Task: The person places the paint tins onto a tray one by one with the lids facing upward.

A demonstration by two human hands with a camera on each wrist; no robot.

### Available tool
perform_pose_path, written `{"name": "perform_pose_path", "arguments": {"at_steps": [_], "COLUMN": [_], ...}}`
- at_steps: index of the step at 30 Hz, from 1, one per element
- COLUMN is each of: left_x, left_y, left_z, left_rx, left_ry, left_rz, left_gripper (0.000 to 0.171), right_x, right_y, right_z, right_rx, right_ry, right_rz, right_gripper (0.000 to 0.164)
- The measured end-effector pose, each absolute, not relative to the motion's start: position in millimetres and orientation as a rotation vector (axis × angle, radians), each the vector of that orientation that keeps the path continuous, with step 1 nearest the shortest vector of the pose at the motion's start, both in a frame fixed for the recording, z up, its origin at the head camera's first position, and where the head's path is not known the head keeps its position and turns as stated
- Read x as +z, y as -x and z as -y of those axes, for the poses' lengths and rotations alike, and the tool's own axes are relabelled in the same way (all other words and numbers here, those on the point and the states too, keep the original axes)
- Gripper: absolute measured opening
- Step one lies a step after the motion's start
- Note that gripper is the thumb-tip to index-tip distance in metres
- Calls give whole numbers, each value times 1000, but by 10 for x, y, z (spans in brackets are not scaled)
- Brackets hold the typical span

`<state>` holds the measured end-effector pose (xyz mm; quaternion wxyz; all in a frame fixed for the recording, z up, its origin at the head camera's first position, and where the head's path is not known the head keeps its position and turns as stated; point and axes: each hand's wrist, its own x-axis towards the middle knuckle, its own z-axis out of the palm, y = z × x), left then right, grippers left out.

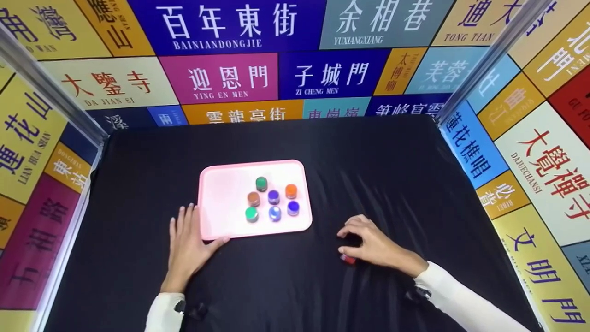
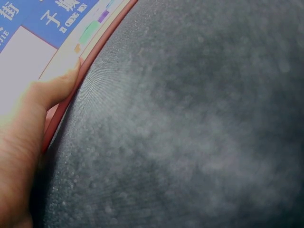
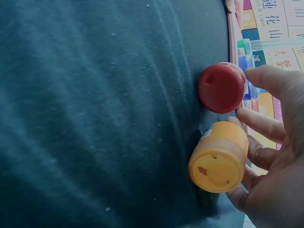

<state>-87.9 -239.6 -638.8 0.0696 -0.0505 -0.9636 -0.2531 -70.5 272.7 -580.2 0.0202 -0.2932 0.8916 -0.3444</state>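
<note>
My left hand (image 1: 188, 244) lies at the near left corner of a pink tray (image 1: 221, 184), its fingers straight along the left side. In the left wrist view the thumb (image 2: 64, 88) rests over the tray's rim. Right of the tray, my right hand (image 1: 368, 242) is low over the cloth, fingers bent. Its thumb and index finger pinch a red paint jar (image 3: 221, 88), mostly hidden in the head view. Beside it in the right wrist view, a yellow-orange paint jar (image 3: 218, 159) is tipped on its side, close against the other fingers.
Several small paint jars stand in the tray's right half, among them an orange one (image 1: 291, 191), a brown one (image 1: 253, 198) and a green one (image 1: 251, 214). Black cloth (image 1: 368, 161) covers the table. Sign-printed walls (image 1: 230, 78) enclose the back and sides.
</note>
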Motion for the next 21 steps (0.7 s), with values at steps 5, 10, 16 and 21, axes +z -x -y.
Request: {"name": "perform_pose_path", "arguments": {"at_steps": [5,10,16,21], "left_x": [-6393,-6388,-6391,-6393], "left_y": [880,883,878,877], "left_z": [2395,2396,2400,2395], "left_rx": [-747,-755,-753,-762], "left_ry": [149,150,150,160], "left_rz": [2907,2904,2899,2891], "left_gripper": [131,131,131,130], "right_x": [-5794,-5802,-5820,-5822], "right_y": [647,599,545,511], "right_z": [-2773,-2796,-2803,-2794], "right_rx": [-1048,-1003,-879,-824], "right_ry": [910,922,961,1004], "right_rz": [-2760,-2798,-2819,-2815], "right_gripper": [32,35,37,37]}}
